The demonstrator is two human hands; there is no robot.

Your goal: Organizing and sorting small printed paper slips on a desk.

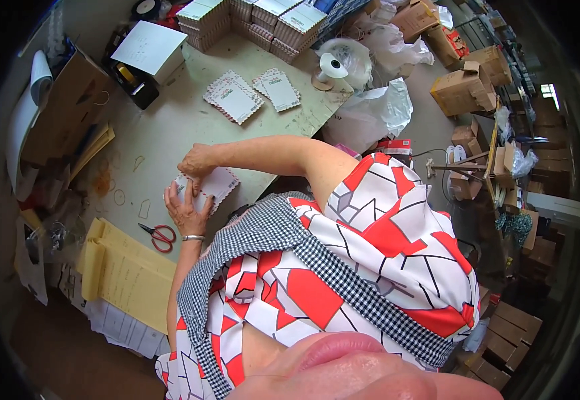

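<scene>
White cards with zigzag edges (223, 184) lie on the table in front of me. My left hand (186, 211), a silver bangle at its wrist, rests on them with fingers spread. At their far left edge is my right hand (198, 162), its fingers curled together and pointing down. What it pinches, if anything, is hidden. Close to my left wrist lie small scissors with red handles (164, 238). Farther off on the table are two loose groups of similar cards, a larger one (234, 97) and a smaller one (278, 91).
Tall card stacks (203, 27) line the table's far edge. A tape dispenser (134, 83) stands far left, by a white box (148, 50). Yellow paper sheets (130, 267) lie near left, with several rubber bands (144, 209) beyond. A white spool (332, 65) stands at the right edge.
</scene>
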